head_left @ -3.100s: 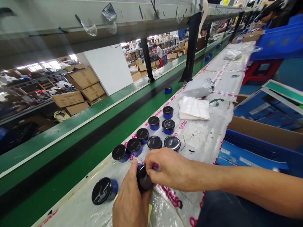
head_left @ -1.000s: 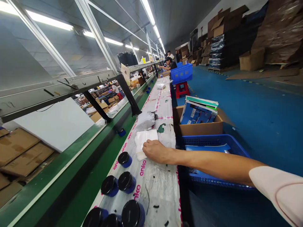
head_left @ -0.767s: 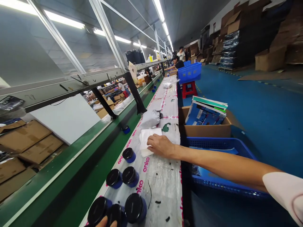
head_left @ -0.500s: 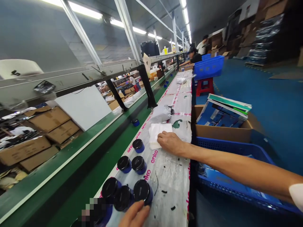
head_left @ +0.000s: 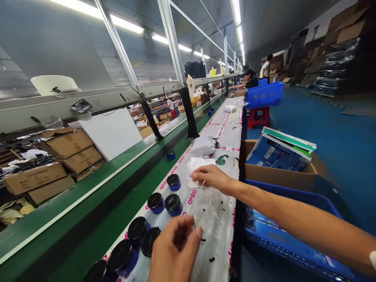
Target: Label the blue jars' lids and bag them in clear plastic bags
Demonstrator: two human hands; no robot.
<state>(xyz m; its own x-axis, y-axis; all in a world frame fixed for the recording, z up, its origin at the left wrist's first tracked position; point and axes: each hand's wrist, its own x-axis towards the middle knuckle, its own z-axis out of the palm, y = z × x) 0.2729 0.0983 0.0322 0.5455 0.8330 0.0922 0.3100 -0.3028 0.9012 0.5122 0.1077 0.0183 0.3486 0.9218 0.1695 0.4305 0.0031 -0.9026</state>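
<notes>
Right hand (head_left: 212, 178), fingers slightly spread and gripping nothing, rests on a white cloth (head_left: 196, 166); left hand (head_left: 175, 248), fingers bunched, hold unclear, hovers just beside black-lidded blue jars (head_left: 156, 203) on a long workbench (head_left: 219, 223)

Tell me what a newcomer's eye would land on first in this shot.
The rows of black-lidded blue jars on the plastic-sheeted line bench stand out first, right in front of the wearer, with the left hand close above them. The right hand reaches across to a folded white cloth farther along the bench. Off to the right, down the line, a bright blue crate sits on a red stool.
</notes>
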